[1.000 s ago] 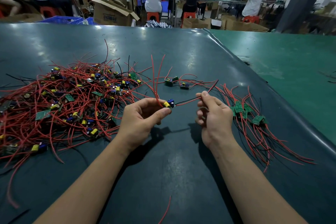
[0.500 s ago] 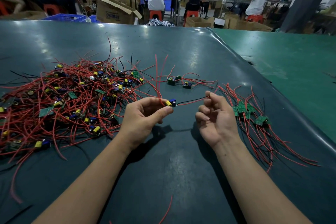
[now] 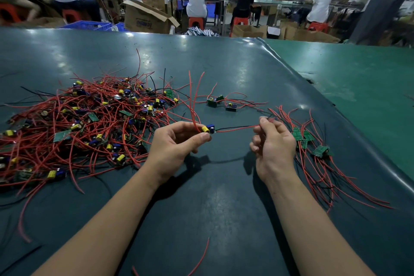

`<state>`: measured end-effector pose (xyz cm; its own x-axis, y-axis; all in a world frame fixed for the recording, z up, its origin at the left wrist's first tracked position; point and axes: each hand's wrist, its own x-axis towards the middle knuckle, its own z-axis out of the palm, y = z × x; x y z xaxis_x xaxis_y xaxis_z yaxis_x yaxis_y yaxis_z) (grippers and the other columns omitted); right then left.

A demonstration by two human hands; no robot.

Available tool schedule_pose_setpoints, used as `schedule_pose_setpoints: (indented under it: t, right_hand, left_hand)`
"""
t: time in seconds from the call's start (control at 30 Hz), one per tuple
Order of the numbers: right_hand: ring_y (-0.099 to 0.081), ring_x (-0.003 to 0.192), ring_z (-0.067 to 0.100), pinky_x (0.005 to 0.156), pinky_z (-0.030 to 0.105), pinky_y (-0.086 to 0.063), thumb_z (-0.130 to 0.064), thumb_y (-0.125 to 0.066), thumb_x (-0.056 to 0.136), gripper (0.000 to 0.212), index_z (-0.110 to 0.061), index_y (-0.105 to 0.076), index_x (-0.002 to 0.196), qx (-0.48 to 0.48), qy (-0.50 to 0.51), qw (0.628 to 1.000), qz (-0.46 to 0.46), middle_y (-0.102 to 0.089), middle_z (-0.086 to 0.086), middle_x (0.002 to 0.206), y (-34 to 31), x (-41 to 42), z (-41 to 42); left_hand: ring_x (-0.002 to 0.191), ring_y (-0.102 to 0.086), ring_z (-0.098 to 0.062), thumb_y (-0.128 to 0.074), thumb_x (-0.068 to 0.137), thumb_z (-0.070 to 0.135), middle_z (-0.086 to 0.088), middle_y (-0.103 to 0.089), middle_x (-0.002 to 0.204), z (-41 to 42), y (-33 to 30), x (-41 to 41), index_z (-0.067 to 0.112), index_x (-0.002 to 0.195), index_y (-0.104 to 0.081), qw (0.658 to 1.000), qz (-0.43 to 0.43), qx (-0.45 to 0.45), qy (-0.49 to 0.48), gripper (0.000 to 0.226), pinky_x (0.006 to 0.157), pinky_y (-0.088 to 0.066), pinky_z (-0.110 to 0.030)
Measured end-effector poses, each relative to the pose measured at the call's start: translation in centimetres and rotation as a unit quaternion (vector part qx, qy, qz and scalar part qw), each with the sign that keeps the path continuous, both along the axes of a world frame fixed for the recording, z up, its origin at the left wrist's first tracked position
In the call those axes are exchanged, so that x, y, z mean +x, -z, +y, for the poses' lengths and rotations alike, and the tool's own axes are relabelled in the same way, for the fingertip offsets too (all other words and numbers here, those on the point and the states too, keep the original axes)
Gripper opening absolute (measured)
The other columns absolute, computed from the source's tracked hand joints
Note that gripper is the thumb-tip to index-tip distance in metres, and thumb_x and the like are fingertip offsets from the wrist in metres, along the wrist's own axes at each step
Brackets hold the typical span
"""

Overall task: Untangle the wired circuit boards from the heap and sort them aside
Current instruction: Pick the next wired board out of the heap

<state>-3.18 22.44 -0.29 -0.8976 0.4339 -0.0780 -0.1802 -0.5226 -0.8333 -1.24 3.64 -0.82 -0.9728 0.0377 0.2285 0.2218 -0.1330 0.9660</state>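
A tangled heap (image 3: 89, 123) of small green circuit boards with red and black wires covers the table's left side. My left hand (image 3: 174, 148) pinches one board (image 3: 208, 129) with a yellow and a blue part, just right of the heap. Two of its red wires stick up above my fingers. Its red and black wires (image 3: 235, 128) run right to my right hand (image 3: 273, 143), which pinches their ends between thumb and forefinger. A sorted bundle of boards (image 3: 309, 141) with long wires lies right of my right hand.
Two or three loose boards (image 3: 220, 102) lie beyond my hands. A single red wire (image 3: 199, 257) lies near the table's front edge. The dark mat (image 3: 224, 208) ends at a raised edge on the right, next to a green surface (image 3: 358, 87). People sit at benches far behind.
My right hand slid outward along the board's wires, let go for a moment, and now pinches them near their ends. My left hand kept holding the board in place.
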Motion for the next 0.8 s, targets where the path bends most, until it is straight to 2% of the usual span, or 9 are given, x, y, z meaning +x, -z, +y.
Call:
schedule_pose_setpoints:
  t: [0.17,0.23,0.33,0.4,0.5,0.63,0.8]
  right_hand:
    - [-0.042,0.035,0.008,0.035,0.017,-0.033,0.002,-0.052,0.095,0.02,-0.013,-0.054,0.082,0.093,0.056,0.994,0.022,-0.056,-0.003,0.049,0.3,0.6,0.1]
    - [-0.044,0.036,0.008,0.035,0.018,-0.034,0.0,-0.053,0.096,0.017,-0.013,-0.054,0.084,0.077,0.053,0.995,0.024,-0.057,-0.002,0.05,0.1,0.7,0.1]
    - [-0.048,0.04,0.007,0.036,0.017,-0.037,-0.015,-0.06,0.095,0.007,-0.012,-0.06,0.09,0.028,-0.076,0.997,-0.014,-0.061,-0.001,0.056,-0.3,1.3,-0.4]
    - [-0.05,0.044,0.006,0.038,0.016,-0.04,-0.024,-0.063,0.093,0.016,-0.008,-0.066,0.09,0.071,-0.188,0.978,-0.047,-0.064,0.001,0.06,-0.2,1.9,-0.9]
    - [-0.052,0.046,0.008,0.041,0.017,-0.041,-0.02,-0.064,0.091,0.017,-0.004,-0.068,0.093,0.1,-0.262,0.959,-0.04,-0.065,0.004,0.063,0.0,2.6,-1.5]
    - [-0.049,0.044,0.006,0.039,0.016,-0.039,-0.013,-0.064,0.091,0.013,-0.001,-0.069,0.092,0.096,-0.25,0.963,-0.039,-0.063,0.003,0.059,0.0,2.9,-1.4]
    - [-0.047,0.043,0.004,0.038,0.014,-0.036,-0.013,-0.067,0.09,0.013,-0.002,-0.071,0.084,0.115,-0.149,0.982,-0.009,-0.063,0.0,0.058,0.0,2.5,-1.3]
  left_hand:
    - [0.077,-0.07,-0.013,-0.077,0.075,0.01,-0.009,-0.076,0.084,0.0,0.0,0.1,0.011,0.09,-0.073,1.0,-0.002,-0.022,0.008,0.015,0.059,-0.051,-0.019]
    - [0.075,-0.07,-0.01,-0.077,0.074,0.012,-0.009,-0.076,0.084,0.0,-0.1,0.1,0.01,0.091,-0.073,1.0,0.004,-0.022,0.007,0.017,0.058,-0.051,-0.019]
    - [0.076,-0.071,-0.01,-0.076,0.07,0.019,-0.007,-0.077,0.084,-0.1,-0.2,0.1,0.008,0.093,-0.072,1.0,0.009,-0.001,-0.008,0.026,0.058,-0.051,-0.018]
    - [0.076,-0.07,-0.009,-0.076,0.068,0.019,-0.005,-0.077,0.083,-0.1,-0.2,0.1,0.008,0.092,-0.072,1.0,0.007,-0.002,-0.01,0.027,0.058,-0.051,-0.019]
    - [0.076,-0.069,-0.01,-0.077,0.067,0.019,-0.002,-0.076,0.083,-0.1,-0.2,0.3,0.011,0.09,-0.073,1.0,0.009,-0.029,0.006,0.025,0.061,-0.053,-0.02]
    - [0.076,-0.07,-0.009,-0.078,0.067,0.017,-0.001,-0.076,0.081,0.1,-0.2,0.4,0.01,0.089,-0.073,0.999,0.008,-0.044,0.022,0.024,0.062,-0.054,-0.02]
    - [0.077,-0.07,-0.012,-0.079,0.073,0.008,-0.002,-0.076,0.081,0.3,0.1,0.4,0.012,0.088,-0.073,0.999,0.013,-0.037,0.003,0.017,0.062,-0.053,-0.019]
